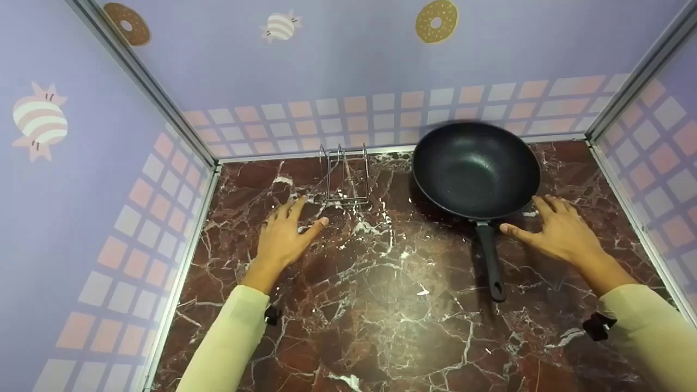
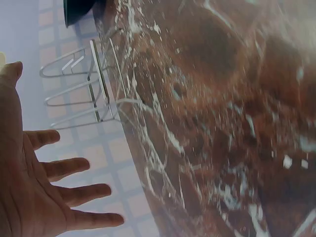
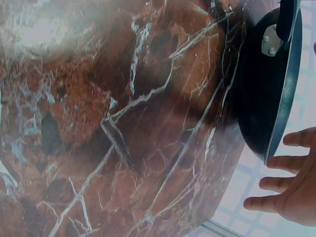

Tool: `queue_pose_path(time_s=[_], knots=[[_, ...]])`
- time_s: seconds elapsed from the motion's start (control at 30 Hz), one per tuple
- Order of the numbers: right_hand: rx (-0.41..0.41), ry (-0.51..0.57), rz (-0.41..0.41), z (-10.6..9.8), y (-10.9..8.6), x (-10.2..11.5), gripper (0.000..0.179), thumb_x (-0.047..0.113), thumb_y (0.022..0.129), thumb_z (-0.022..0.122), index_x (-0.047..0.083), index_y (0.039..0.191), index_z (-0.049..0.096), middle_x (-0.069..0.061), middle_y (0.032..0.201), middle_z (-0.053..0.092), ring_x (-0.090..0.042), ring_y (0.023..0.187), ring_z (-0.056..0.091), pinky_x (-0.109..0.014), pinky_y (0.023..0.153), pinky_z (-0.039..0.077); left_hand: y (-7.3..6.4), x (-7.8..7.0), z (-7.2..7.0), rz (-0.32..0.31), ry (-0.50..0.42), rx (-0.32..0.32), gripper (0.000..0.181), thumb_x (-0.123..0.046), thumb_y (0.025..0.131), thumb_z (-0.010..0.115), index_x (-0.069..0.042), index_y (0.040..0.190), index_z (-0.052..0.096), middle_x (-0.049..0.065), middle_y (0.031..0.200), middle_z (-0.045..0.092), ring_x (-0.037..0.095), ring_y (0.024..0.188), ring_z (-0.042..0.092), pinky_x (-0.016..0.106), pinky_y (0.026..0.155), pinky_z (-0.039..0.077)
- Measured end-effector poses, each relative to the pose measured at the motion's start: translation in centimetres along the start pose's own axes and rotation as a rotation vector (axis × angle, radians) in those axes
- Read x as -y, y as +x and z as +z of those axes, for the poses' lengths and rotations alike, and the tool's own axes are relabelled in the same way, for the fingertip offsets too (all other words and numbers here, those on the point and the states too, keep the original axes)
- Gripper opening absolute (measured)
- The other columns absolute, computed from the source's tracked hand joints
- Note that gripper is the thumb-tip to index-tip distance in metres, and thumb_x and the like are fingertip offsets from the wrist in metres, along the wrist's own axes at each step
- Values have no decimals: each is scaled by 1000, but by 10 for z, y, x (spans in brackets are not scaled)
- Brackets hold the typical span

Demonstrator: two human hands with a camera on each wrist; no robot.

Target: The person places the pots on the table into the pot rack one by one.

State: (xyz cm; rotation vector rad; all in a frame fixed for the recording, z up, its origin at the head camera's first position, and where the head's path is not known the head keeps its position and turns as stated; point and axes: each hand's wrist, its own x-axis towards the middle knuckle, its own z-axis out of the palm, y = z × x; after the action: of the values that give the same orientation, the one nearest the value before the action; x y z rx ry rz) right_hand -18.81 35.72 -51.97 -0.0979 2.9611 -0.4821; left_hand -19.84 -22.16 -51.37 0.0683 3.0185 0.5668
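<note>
A black frying pan (image 1: 474, 169) with deep sides stands at the back right, its handle (image 1: 490, 261) pointing toward me. My right hand (image 1: 563, 231) is just right of the handle, fingers spread and relaxed, fingertips close to the pan's rim. In the right wrist view, those fingers (image 3: 281, 183) appear beside the pan's outer side (image 3: 261, 94). Left of the pan, a small metal wire rack (image 1: 348, 201) with upright loops stands by the back wall. My left hand (image 1: 283, 231) is in front and left of it, fingers extended, holding nothing. The left wrist view shows the rack (image 2: 98, 69) beyond the thumb.
The countertop (image 1: 381, 326) is dark red-brown marble pattern with white veins. Lilac panels with printed tiles, sweets and doughnuts enclose it: a left wall (image 1: 71, 218), a back wall (image 1: 354, 60) and a right wall (image 1: 670, 125). Metal strips (image 1: 185, 267) run along the edges.
</note>
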Motion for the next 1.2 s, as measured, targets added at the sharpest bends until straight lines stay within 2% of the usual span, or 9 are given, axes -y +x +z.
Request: queue_pose_path(time_s=[0.2, 0.4, 0.53, 0.77, 0.97, 1.2], knots=[[28, 27, -4, 4, 2, 4, 118, 81, 99, 60, -8, 170, 26, -50, 163, 32, -75, 145, 36, -91, 110, 39, -3, -10, 3, -29, -150, 48, 97, -88, 102, 39, -26, 176, 28, 25, 175, 39, 61, 152, 47, 83, 120, 40], [52, 33, -13, 5, 4, 8, 118, 79, 101, 57, -10, 170, 23, -53, 158, 37, -76, 141, 43, -88, 111, 40, -4, -20, 9, -42, -249, 94, 91, -83, 105, 41, -25, 174, 34, 26, 174, 41, 58, 154, 46, 81, 124, 36], [40, 72, -13, 5, 4, 11, 115, 78, 102, 57, -13, 166, 31, -51, 154, 45, -74, 135, 50, -87, 107, 44, -4, -27, 14, -48, -314, 117, 85, -78, 107, 43, -25, 173, 38, 24, 175, 41, 54, 159, 42, 78, 129, 32], [14, 98, -22, 8, 3, 13, 107, 77, 103, 57, -15, 156, 46, -48, 138, 61, -71, 123, 62, -84, 99, 50, -3, -38, 20, -50, -342, 134, 82, -77, 108, 43, -25, 171, 41, 20, 175, 43, 50, 162, 40, 75, 132, 29], [23, 120, -18, 14, 2, 16, 98, 77, 104, 55, -14, 139, 62, -45, 128, 68, -67, 115, 67, -79, 95, 53, -3, -47, 26, -35, -379, 151, 85, -79, 108, 42, -21, 170, 44, 17, 174, 46, 48, 159, 46, 71, 132, 33], [40, 173, -14, 24, 6, 20, 89, 75, 106, 52, -8, 134, 68, -39, 127, 73, -64, 117, 69, -76, 96, 55, -4, -57, 36, -10, -414, 160, 85, -78, 107, 44, -18, 168, 47, 17, 170, 52, 45, 154, 53, 67, 131, 39]])
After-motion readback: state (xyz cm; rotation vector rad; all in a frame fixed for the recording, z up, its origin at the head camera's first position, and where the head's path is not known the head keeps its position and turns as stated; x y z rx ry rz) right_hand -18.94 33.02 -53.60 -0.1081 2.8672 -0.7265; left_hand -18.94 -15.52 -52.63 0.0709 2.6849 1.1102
